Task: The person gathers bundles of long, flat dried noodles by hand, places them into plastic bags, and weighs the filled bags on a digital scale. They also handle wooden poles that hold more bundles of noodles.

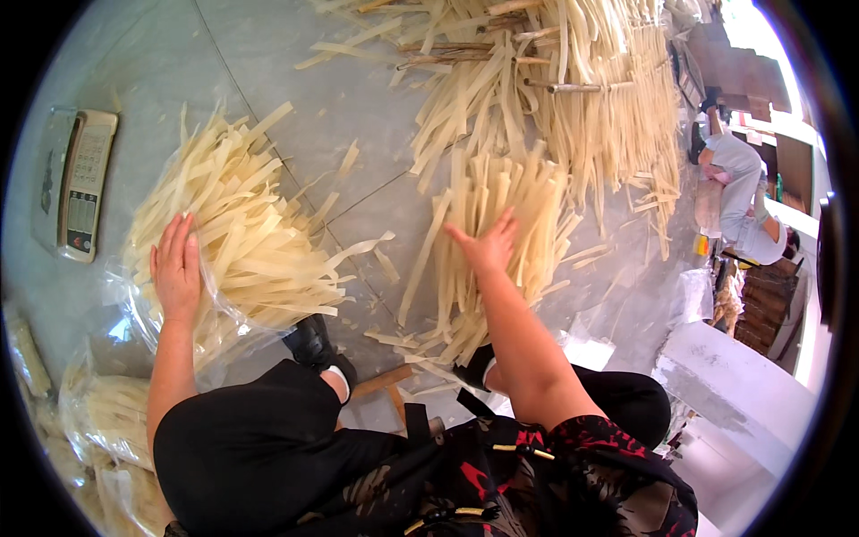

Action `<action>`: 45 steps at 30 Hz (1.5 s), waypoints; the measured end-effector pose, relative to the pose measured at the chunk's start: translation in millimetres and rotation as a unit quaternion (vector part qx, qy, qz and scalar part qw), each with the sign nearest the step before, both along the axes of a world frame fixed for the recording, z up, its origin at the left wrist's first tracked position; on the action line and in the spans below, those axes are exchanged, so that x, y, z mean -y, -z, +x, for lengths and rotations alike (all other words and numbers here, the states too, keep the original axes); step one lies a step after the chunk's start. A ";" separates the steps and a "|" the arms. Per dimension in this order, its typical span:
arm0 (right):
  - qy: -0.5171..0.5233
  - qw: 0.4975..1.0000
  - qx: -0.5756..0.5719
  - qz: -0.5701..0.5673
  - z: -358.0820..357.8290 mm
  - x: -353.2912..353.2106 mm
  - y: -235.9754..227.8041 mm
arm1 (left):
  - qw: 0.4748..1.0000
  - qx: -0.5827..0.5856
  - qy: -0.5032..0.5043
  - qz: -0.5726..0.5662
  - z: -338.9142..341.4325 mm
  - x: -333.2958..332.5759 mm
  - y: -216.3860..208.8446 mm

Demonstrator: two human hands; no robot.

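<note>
On the left, my left hand [179,273] lies flat, fingers stretched out, against the side of a clear plastic bag [219,304]. A large heap of flat, pale yellow dried strips [242,219] fills the bag and spills from its mouth. My right hand [488,246] rests on a thick bundle of the same strips [501,192] between my feet and the far pile. Its thumb and fingers are spread apart over the strips, gripping none that I can see.
A large pile of strips [608,125] with thin sticks lies farther off. To the left sits a digital scale [87,188]. Filled clear bags [107,412] stand at lower left. A low wooden stool [385,380] is below me. Another person [738,179] sits at far right, behind a white ledge [734,385].
</note>
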State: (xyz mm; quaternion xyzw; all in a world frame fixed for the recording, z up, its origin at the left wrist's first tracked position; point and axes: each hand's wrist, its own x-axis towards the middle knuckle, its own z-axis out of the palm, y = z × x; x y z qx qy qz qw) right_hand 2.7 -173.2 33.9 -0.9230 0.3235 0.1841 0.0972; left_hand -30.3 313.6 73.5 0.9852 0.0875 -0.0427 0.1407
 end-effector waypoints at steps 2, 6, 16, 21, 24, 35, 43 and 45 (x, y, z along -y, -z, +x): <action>-0.007 0.999 0.029 -0.019 3.8 10.8 2.3 | 1.000 0.003 0.001 0.000 2.2 -4.6 -5.0; -0.166 0.983 -0.072 -0.011 -20.0 13.5 3.2 | 1.000 -0.002 0.004 -0.005 -2.2 -2.3 -3.5; -0.215 0.965 0.142 0.040 -17.2 37.4 -24.7 | 1.000 0.000 0.007 -0.012 -4.5 -7.1 0.2; 0.011 0.975 0.130 0.179 11.5 73.2 27.4 | 1.000 -0.004 0.012 -0.017 3.6 -0.9 -1.5; -0.040 0.992 0.035 0.112 -7.9 -14.7 -11.5 | 1.000 -0.002 -0.002 -0.019 -4.3 -2.8 -5.2; -0.154 0.988 -0.026 -0.004 -23.6 -48.3 -7.1 | 0.998 0.035 -0.006 -0.059 -4.4 -6.1 -4.9; -0.091 0.995 -0.044 -0.025 -22.2 -19.4 -1.9 | 0.991 0.089 0.005 -0.101 -5.0 39.4 -38.9; -0.137 0.990 -0.035 -0.011 -31.3 -29.3 -6.6 | 0.992 0.092 0.015 -0.082 -5.6 44.8 -42.9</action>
